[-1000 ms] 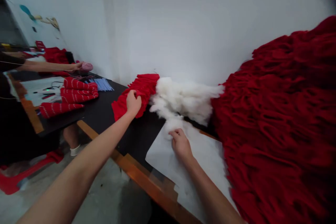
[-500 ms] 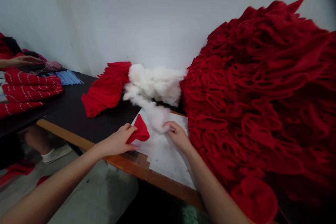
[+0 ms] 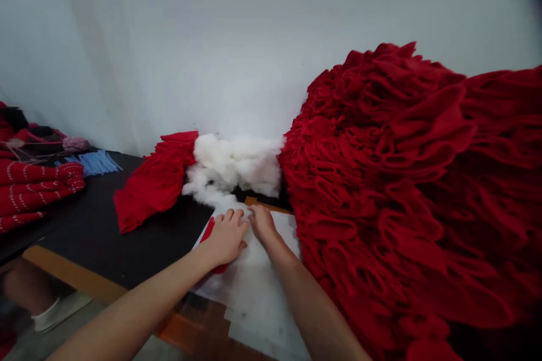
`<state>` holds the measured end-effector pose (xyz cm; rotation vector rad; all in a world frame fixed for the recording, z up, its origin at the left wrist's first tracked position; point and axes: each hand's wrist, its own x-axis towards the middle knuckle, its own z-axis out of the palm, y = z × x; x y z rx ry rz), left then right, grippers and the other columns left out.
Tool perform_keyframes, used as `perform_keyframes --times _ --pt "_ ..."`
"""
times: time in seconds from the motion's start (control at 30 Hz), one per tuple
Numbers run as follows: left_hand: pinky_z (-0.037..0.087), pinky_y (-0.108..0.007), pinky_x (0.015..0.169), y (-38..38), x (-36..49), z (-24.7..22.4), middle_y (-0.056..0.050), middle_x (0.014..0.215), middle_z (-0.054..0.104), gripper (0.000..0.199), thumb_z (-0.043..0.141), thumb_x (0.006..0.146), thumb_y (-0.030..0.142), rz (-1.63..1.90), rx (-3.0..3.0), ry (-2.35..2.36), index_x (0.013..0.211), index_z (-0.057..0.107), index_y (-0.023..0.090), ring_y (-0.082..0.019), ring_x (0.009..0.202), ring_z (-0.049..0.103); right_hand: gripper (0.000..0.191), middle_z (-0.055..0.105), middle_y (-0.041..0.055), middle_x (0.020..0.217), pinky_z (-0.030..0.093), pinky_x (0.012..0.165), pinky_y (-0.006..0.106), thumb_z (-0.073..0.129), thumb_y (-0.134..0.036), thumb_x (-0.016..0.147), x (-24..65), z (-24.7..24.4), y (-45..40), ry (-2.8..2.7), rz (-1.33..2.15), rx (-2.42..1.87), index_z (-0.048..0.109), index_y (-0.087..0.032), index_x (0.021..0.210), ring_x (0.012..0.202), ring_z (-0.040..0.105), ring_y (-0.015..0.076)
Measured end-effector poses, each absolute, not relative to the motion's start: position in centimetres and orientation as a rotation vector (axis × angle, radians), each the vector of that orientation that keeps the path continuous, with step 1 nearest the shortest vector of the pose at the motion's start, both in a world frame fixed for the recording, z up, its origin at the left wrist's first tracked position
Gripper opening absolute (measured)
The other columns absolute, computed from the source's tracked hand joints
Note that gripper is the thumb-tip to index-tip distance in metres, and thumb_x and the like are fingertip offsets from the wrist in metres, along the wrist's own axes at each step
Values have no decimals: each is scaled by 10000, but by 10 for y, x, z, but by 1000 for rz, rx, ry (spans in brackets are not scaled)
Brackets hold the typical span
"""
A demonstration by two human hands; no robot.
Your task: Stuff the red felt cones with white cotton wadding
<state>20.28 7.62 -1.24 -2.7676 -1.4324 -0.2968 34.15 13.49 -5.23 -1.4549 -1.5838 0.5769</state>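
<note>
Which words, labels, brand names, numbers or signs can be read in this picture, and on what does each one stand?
None can be read: the white sheet, the white stuffing, the ruffled red fabric heap and the red pieces with white stitches show no legible text.

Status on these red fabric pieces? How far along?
Done-looking: the big ruffled red heap at right. In hand: the left hand presses a red fabric piece onto a white sheet, right hand beside it. Still waiting: the red stack and white fibre fill on the black table.
</note>
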Motion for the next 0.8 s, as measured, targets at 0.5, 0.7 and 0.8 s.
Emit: perform_keyframes --times 0.5,0.7,0.8 --pt "170 -539 1037 119 219 -14 -102 1080 545 209 624 694 144 -859 -2646 -1565 892 635 209 -335 1141 393 328 634 -29 715 474 571 243 644 -378 550 388 -15 57 -1058 1072 -1117 559 -226 829 618 583 116" --pt "211 -561 1023 53 214 19 -131 1171 508 285 605 756 245 -1103 -2553 -1572 1037 582 209 -351 1184 373 439 630 -34 750 458 575 230 663 -275 536 394 -11 15 -1026 1088 -1057 527 -224 950 592 559 105" --pt "435 -398 841 22 221 15 -76 1012 565 294 566 782 308 -1545 -2890 -1542 1055 534 203 -224 935 541 414 632 13 891 479 672 255 649 -283 582 382 -14 3 -1157 996 -1044 523 -212 970 750 595 139"
